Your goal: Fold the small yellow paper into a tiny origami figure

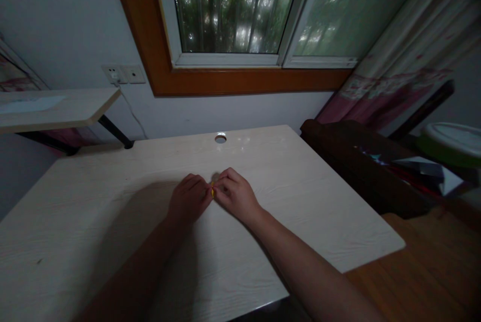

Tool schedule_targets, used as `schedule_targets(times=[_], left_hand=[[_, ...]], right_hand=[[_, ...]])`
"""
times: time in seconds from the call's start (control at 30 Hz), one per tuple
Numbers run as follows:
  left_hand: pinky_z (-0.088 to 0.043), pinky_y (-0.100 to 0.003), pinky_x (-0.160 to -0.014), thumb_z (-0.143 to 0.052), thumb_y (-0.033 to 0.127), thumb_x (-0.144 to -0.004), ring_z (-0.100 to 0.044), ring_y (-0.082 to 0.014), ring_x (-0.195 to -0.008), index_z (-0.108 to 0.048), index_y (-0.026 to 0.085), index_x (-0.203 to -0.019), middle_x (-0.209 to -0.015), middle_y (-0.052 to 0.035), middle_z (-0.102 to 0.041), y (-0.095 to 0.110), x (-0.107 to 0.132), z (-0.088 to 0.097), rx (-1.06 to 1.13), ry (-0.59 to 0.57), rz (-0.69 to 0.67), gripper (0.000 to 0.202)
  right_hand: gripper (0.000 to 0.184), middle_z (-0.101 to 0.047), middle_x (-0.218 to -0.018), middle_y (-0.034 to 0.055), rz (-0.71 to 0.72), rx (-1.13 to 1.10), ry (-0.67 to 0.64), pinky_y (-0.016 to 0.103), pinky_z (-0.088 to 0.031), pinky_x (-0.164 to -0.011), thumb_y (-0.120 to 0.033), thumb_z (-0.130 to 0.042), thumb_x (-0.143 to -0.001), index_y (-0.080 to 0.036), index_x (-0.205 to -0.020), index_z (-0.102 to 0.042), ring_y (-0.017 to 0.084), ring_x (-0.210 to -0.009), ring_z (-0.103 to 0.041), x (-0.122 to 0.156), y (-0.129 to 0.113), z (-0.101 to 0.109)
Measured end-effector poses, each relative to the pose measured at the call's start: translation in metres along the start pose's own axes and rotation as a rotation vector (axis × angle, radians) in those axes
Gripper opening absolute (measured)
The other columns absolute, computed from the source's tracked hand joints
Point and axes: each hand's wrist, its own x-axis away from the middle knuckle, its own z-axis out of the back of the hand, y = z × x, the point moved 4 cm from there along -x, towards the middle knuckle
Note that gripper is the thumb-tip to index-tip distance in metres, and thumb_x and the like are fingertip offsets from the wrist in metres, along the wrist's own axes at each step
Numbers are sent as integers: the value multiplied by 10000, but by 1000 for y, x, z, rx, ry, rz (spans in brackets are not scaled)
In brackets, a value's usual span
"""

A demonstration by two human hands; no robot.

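Observation:
Both hands meet above the middle of the pale wooden table (300,177), their fingertips nearly touching. Between them is a small yellow thing (212,191), mostly covered by the fingers and too small to identify. My left hand (191,197) is closed, pinching it from the left side. From the right, my right hand (236,193) pinches the same yellow thing between thumb and fingers. A shadow of the arms falls across the table to the left.
A round cable hole (220,138) lies near the table's back edge. At the left a raised shelf (75,106) stands on black legs. A power socket (112,74) with a plugged cord is on the wall. Dark wooden furniture (345,156) stands beyond the right edge.

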Motion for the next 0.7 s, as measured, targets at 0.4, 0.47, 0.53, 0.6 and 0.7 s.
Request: schedule_targets(times=[0.4, 0.47, 0.53, 0.6, 0.7], left_hand=[[-482, -339, -707, -562, 122, -846, -536, -180, -718, -538, 203, -704, -690, -28, -574, 6, -2, 1, -35, 28, -12, 165], [-480, -341, -715, -562, 126, -847, -535, -178, -714, -546, 202, -712, -690, -26, -575, 5, -2, 1, -47, 35, -27, 156], [-481, -348, -734, -562, 129, -849, -536, -179, -715, -555, 199, -724, -696, -26, -581, 3, -1, 1, -65, 44, -39, 143], [-483, -352, -747, -564, 130, -851, -538, -181, -721, -557, 195, -732, -698, -26, -585, 2, -1, 1, -75, 52, -46, 136], [-488, -347, -741, -576, 138, -849, -540, -183, -731, -559, 189, -740, -709, -31, -593, 2, -1, 2, -64, 50, -30, 122]], right_hand=[[47, -583, -889, 53, -28, 8, 22, 299, -486, -697, -158, -628, -827, -197, -843, -647, 178, -814, -570, 2, 1, -4], [55, -584, -895, 51, -20, -17, 48, 296, -489, -707, -165, -626, -839, -202, -862, -659, 174, -824, -574, 2, 1, -3], [77, -588, -908, 50, -18, -40, 70, 293, -493, -722, -168, -628, -846, -209, -894, -673, 170, -840, -580, 2, 1, -3], [104, -592, -931, 52, -28, -48, 75, 291, -495, -732, -172, -638, -845, -215, -929, -683, 168, -853, -586, 1, 2, -3], [119, -594, -940, 53, -37, -48, 67, 290, -495, -733, -182, -649, -842, -220, -948, -688, 166, -846, -588, 1, 3, -2]])
